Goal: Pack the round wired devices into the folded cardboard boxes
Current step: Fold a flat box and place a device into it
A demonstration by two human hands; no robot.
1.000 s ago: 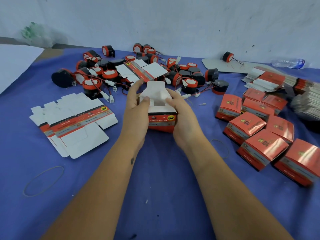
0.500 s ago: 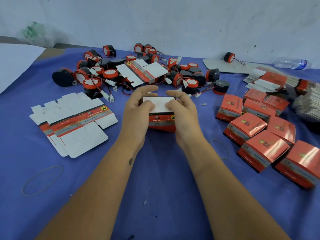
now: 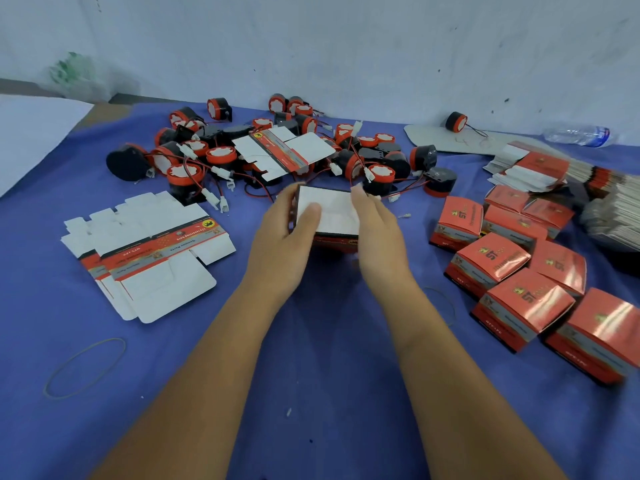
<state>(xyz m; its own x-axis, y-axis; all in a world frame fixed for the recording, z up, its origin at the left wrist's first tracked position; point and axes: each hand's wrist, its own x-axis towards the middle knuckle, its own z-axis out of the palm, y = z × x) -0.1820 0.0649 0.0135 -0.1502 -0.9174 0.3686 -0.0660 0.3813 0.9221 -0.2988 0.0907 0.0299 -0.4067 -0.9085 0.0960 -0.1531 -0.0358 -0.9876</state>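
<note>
Two hands meet at one box [image 3: 327, 216] in the middle of the blue cloth [image 3: 329, 358]. The left hand [image 3: 282, 244] grips the box's left side, thumb lying across its white top panel and fingers curled round the far edge. The right hand [image 3: 375, 233] stands edge-on against the box's right side with its fingers straight and together; whether it presses the box or only sits just beside it cannot be told, since that hand is blurred. The box stands on the cloth, white face up, a red printed band showing along its near side.

Behind the box lies a heap of devices [image 3: 214, 157] — round, black with red rims and white caps, their red and black wires and white plugs tangled among them. A flat carton [image 3: 284, 150] rests on top of the heap. One more device [image 3: 455, 121] sits apart on a grey sheet [image 3: 450, 143] near the wall.

To the left, a fan of unfolded cartons [image 3: 149, 251] lies flat, white insides up. To the right, closed red boxes [image 3: 519, 271] crowd together, with a stack of flat cartons [image 3: 533, 168] behind them. A plastic bottle [image 3: 576, 135] lies on its side at the far right by the wall. A rubber band [image 3: 85, 367] lies on the cloth near the left forearm — another, fainter one [image 3: 445, 303] lies by the right forearm.
</note>
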